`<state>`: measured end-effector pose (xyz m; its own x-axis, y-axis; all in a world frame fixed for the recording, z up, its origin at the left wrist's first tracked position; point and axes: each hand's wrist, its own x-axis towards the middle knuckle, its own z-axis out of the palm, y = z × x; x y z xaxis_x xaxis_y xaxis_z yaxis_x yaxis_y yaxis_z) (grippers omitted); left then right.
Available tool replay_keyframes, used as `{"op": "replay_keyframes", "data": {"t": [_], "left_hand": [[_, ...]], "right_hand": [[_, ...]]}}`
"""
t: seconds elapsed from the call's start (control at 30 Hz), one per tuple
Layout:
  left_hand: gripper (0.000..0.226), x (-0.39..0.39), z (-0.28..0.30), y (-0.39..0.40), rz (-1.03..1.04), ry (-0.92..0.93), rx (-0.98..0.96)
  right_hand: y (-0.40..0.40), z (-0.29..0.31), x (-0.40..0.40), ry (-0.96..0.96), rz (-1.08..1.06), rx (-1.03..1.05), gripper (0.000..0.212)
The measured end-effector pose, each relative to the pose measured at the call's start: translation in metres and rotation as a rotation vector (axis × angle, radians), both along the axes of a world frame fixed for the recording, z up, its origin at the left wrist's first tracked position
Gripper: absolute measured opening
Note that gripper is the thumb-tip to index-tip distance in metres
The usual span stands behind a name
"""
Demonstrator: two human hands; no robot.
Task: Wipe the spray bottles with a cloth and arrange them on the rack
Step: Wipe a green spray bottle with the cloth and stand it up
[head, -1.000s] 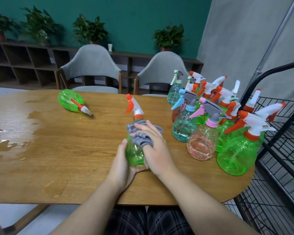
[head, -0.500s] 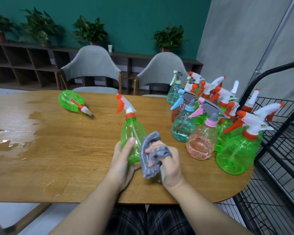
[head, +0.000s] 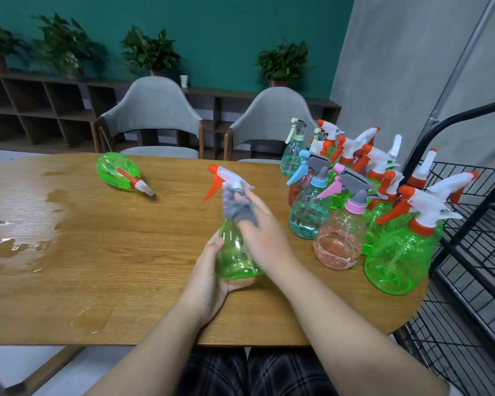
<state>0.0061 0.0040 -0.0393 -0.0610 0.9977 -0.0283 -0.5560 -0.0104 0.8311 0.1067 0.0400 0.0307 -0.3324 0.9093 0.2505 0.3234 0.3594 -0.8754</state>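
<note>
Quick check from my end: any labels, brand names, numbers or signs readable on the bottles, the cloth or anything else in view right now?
None can be read.
Green spray bottle held by the left hand: clear plastic, no label visible.
Grey cloth under the right hand: no print visible.
Cluster of spray bottles by the rack: no labels visible.
Small white cup on the far shelf: too small to tell.

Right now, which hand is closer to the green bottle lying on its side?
The left hand. It grips the base of the held green spray bottle, nearer the tipped-over green bottle far on the table's left. The right hand, holding the grey cloth, is farther right.
</note>
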Motion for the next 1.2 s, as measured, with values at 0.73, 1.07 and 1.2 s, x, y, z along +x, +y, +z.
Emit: {"op": "replay_keyframes", "data": {"t": [0.73,1.07,1.2], "left_hand": [[0.109,-0.009,-0.006,0.0,0.012,-0.135,-0.043],[0.104,-0.012,-0.007,0.001,0.16,-0.28,-0.102],[0.111,-0.011,-0.011,0.005,0.172,-0.239,-0.091]], "right_hand": [[-0.03,-0.052,0.022,0.313,0.164,0.32,0.027],[-0.063,-0.06,-0.005,0.451,0.195,-0.079,0.035],[-0.06,-0.057,-0.021,0.568,0.157,-0.182,0.052]]}}
